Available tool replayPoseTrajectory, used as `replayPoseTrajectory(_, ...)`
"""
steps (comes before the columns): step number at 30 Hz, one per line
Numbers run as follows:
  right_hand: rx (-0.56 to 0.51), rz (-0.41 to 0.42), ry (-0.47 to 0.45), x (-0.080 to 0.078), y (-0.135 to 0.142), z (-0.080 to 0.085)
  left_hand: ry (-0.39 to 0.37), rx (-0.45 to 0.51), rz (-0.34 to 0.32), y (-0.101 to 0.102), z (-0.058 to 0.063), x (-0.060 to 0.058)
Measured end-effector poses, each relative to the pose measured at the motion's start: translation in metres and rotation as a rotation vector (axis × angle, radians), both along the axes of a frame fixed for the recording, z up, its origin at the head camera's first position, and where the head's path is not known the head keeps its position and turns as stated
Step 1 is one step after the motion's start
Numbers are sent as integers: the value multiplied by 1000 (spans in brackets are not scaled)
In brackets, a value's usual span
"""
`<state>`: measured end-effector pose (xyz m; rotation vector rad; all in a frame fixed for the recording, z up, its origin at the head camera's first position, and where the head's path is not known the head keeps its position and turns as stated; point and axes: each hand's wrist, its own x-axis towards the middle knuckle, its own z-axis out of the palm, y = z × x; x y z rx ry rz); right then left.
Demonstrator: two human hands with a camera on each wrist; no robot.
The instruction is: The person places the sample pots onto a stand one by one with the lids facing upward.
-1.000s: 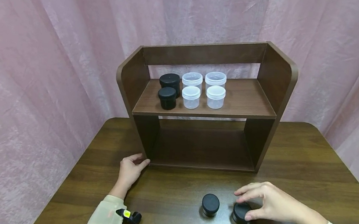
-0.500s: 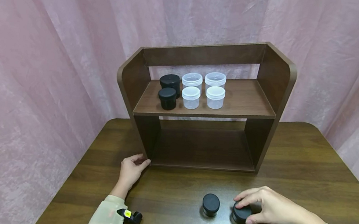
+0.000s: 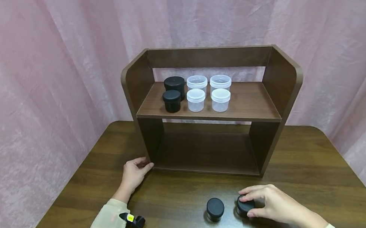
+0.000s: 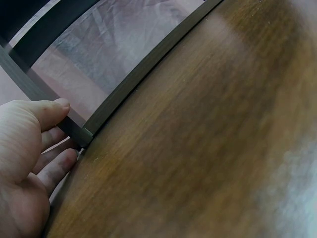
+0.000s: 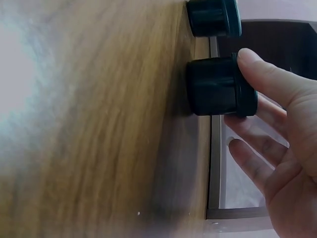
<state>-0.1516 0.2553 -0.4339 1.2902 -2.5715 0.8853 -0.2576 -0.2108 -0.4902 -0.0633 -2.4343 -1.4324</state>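
Note:
My right hand (image 3: 272,204) pinches the lid of a small black lidded jar (image 3: 243,208) between thumb and fingers; the jar is upright, close over the tabletop. In the right wrist view the thumb lies on one side of that jar's lid (image 5: 245,91), with fingers on the other. To its left stands a second black jar (image 3: 215,209), apart from both hands. My left hand (image 3: 133,174) grips the lower front left corner of a brown two-tier shelf (image 3: 208,115). In the left wrist view, thumb and fingers sit either side of the shelf's side panel (image 4: 74,131).
On the upper tier, two black jars (image 3: 172,101) stand one behind the other at the left. Beside them are several clear tubs (image 3: 195,101) with whitish lids, in two rows. The wooden table (image 3: 172,210) stretches around the shelf, and a pink curtain (image 3: 57,58) hangs behind.
My right fingers have closed on the black jar's lid, and the jar has shifted slightly toward the shelf. My left hand stays at the shelf corner.

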Motion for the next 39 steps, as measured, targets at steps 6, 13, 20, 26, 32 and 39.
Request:
replayPoseTrajectory(6, -26, -26, -45, -10, 2, -2, -5, 7, -1, 0, 1, 0)
replayPoseTrajectory(13, -75, -27, -78, -16, 0, -2, 27, -11, 12, 1, -1, -1)
replayPoseTrajectory(20, -62, -85, 7, -18, -1, -4, 28, -21, 17, 1, -1, 0)
replayPoseTrajectory(26, -40, -134, 47, -20, -1, -4, 20, -17, 12, 1, 1, 0)
replayPoseTrajectory(32, -17, -130, 76, -23, -2, -5, 18, -31, 9, 0, 1, -1)
replayPoseTrajectory(39, -46, -111, 97, -26, 0, -8, 10, -7, 10, 1, 1, 0)
